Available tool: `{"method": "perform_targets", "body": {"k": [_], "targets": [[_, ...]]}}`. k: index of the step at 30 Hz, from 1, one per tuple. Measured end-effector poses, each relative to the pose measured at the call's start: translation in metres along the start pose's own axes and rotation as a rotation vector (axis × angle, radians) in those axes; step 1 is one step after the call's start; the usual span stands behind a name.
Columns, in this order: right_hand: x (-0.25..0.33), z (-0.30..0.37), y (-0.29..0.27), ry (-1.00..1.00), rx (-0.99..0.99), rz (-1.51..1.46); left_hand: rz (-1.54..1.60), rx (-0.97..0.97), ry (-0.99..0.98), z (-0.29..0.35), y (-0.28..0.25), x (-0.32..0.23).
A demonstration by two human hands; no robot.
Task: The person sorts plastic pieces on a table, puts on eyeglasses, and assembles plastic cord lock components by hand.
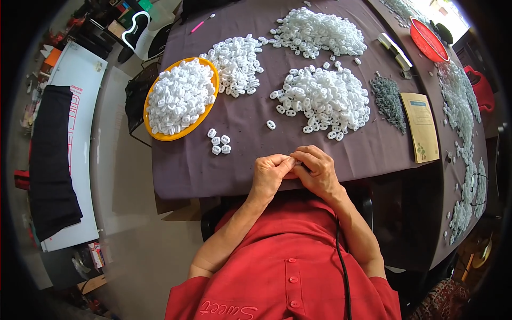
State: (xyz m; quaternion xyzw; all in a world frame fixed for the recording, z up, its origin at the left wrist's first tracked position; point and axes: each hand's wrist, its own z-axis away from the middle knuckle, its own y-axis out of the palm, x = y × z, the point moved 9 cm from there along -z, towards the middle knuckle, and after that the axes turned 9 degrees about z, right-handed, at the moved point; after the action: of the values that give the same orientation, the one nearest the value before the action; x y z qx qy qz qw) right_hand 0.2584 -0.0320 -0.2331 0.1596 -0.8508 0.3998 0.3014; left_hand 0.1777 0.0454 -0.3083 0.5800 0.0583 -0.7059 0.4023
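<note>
My left hand (270, 173) and my right hand (318, 172) meet at the table's front edge, fingertips pinched together. Whatever lies between them is small and mostly covered by the fingers. Left of them, several white cord-lock-like pieces (216, 141) lie in a small cluster. A single white two-holed oval piece (271, 125) rests just beyond my hands. Farther off is a large heap of such two-holed pieces (325, 98). A yellow oval basket (215, 80), piled high with white pieces, stands at the table's left edge.
Two more white heaps, a smaller one (234, 64) and a wider one (320, 32), spread toward the back. On the right are a grey heap of tiny thin parts (388, 101), a tan notebook (420, 128) and a red basket (428, 40). Clear pieces (460, 112) cover the side table.
</note>
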Motion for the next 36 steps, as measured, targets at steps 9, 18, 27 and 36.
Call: {"method": "perform_targets", "body": {"k": [9, 18, 27, 36], "targets": [[-0.009, -0.001, 0.002, 0.110, 0.013, -0.094, 0.128, -0.021, -0.036, 0.000, 0.002, -0.002], [-0.011, -0.002, -0.002, 0.114, 0.062, -0.163, -0.023, -0.017, -0.052, -0.004, 0.001, 0.003], [-0.059, 0.005, -0.114, 0.234, -0.074, 0.228, 0.089, -0.074, -0.065, -0.001, -0.012, -0.011], [-0.139, -0.008, -0.152, 0.286, -0.061, 0.743, 0.033, -0.180, -0.118, -0.008, -0.046, -0.039]]}}
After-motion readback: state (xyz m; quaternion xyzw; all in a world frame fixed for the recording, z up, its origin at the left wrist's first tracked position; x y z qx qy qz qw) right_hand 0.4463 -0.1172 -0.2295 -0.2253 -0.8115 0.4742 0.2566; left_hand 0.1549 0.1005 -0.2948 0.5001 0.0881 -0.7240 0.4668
